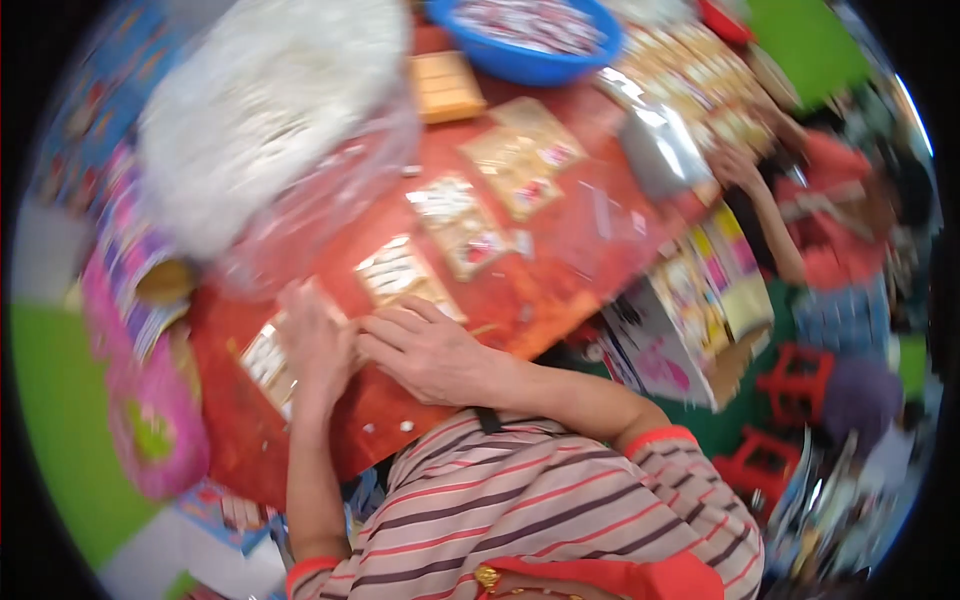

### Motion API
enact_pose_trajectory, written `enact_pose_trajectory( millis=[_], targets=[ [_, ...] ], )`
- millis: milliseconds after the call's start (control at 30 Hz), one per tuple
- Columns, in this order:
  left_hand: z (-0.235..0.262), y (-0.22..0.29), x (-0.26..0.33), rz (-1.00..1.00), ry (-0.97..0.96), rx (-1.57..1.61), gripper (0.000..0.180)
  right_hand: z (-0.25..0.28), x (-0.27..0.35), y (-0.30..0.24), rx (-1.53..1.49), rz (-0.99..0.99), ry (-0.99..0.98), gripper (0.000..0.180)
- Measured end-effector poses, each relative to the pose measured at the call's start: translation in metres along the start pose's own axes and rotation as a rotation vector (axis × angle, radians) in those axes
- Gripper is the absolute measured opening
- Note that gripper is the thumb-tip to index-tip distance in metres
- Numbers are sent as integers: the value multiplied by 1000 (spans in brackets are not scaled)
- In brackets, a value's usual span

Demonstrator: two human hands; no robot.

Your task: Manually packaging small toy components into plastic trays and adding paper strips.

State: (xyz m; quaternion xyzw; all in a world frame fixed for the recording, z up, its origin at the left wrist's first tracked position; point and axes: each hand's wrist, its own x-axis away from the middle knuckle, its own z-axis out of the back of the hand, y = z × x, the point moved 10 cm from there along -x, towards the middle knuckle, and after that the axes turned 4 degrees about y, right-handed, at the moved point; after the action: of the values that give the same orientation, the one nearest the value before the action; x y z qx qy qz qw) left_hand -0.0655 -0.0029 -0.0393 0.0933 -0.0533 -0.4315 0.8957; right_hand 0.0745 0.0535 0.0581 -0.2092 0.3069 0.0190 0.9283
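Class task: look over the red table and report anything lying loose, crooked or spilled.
Small white bits lie loose on the red table just below the right hand. The flat clear packets lie at mixed angles, not in a row.

Bright, even light floods the scene with no hard shadows. Motion blur smears the whole frame, worst toward the rim, where the fisheye bends everything inside a black border. The clear plastic bag (300, 170) shows soft glare. The red table (560, 290) looks saturated, its small items indistinct.
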Motion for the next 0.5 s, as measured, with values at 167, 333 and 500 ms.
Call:
enact_pose_trajectory(
  millis=[167, 333, 500],
  targets=[
    [-7, -5, 1, -49, 42, -191, 73, 84, 44, 37, -123, -325, 142, 19],
    [-12, -6, -3, -16, 9, -187, 73, 122, 126, 48, -170, -457, 354, 10],
    [-11, -3, -6, -40, 30, -198, 72, 97, 257, 111, -465, -1081, 509, 10]
  ],
)
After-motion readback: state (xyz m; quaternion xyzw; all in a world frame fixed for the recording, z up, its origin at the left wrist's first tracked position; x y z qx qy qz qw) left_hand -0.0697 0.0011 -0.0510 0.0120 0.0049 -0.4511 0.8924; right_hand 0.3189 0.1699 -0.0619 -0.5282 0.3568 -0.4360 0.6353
